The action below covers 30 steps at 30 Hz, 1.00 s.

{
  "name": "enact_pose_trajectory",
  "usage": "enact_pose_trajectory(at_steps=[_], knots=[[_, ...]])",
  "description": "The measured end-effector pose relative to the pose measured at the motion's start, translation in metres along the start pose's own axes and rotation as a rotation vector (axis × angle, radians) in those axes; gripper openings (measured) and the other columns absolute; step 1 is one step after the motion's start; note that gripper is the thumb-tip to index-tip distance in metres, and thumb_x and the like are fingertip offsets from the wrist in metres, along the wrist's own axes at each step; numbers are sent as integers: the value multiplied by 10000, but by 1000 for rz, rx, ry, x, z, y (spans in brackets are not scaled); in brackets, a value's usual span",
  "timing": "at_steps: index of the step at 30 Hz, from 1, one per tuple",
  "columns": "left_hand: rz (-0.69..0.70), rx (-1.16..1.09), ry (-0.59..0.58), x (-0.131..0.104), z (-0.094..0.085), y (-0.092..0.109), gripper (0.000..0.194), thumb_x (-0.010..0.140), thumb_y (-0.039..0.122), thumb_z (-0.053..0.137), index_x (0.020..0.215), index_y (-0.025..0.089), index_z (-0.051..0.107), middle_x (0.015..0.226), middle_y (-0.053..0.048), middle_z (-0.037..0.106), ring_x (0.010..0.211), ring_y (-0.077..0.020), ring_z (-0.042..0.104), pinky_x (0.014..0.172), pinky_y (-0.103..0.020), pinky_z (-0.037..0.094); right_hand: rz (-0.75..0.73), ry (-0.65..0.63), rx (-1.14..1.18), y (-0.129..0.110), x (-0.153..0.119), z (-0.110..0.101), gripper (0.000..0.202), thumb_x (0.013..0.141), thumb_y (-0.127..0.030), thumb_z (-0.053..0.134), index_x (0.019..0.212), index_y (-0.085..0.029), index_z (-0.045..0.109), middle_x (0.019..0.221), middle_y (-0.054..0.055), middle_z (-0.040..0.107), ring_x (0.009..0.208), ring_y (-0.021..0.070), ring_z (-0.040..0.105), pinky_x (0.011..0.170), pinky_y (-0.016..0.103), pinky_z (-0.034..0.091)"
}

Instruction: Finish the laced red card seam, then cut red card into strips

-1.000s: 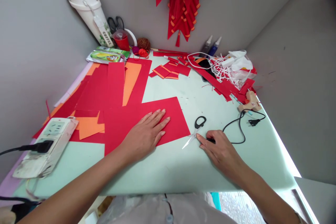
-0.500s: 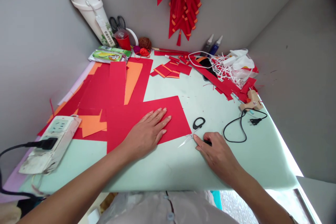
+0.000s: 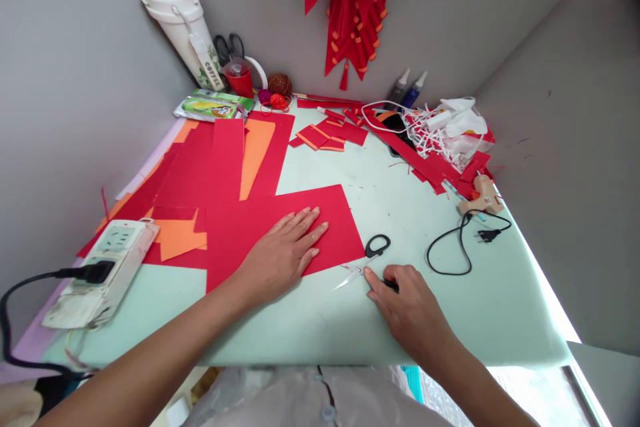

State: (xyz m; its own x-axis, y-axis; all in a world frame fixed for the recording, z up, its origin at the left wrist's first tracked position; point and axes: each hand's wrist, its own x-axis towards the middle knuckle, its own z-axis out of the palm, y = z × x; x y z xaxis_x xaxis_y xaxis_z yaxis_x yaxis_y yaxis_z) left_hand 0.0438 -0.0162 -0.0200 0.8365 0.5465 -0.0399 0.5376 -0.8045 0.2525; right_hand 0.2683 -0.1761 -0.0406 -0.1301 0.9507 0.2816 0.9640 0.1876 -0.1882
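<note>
My left hand (image 3: 284, 247) lies flat with fingers spread on a large sheet of red paper (image 3: 235, 233). Just to the right of the sheet's near corner, my right hand (image 3: 407, 297) is closed on one black handle of a pair of scissors (image 3: 377, 245). The other handle stands apart, lying on the table side toward the sheet. Their silver blades point left, slightly open, along the sheet's near edge. Part of the held handle is hidden by my fingers. More red and orange paper (image 3: 256, 153) lies beyond and left of the sheet.
A power strip (image 3: 103, 273) with a black plug sits at the left. On the right lie a glue gun (image 3: 481, 197) and its cord. Paper scraps (image 3: 327, 133), a white bucket (image 3: 183, 33) and bottles (image 3: 414, 90) are at the back; red paper decorations (image 3: 350, 20) hang above.
My right hand and the scissors have shifted slightly toward me and left, away from the sheet's corner. My left hand stays on the red paper. The camera view has tilted slightly.
</note>
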Motion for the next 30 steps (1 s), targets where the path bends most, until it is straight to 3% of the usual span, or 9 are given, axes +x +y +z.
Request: enact_pose_trajectory(at_steps=[21,30], knots=[[-5,-22,4,0,-1,2,489,1015,379,304,1483,244,346,1595,-41,212,1472,-213,174,1196,-438,205,-76,64,-25,-28,6,5,265,949,-155,473,1140,-147,656,816,81,519,715,189,411,644,313,377],[-6,-30,-8,0,-1,1,490,1016,379,296,1480,233,354,1596,-50,209,1475,-203,160,1200,-430,184,-99,20,33,-37,6,6,282,951,-161,482,1186,-131,634,828,88,506,723,198,391,649,315,348]])
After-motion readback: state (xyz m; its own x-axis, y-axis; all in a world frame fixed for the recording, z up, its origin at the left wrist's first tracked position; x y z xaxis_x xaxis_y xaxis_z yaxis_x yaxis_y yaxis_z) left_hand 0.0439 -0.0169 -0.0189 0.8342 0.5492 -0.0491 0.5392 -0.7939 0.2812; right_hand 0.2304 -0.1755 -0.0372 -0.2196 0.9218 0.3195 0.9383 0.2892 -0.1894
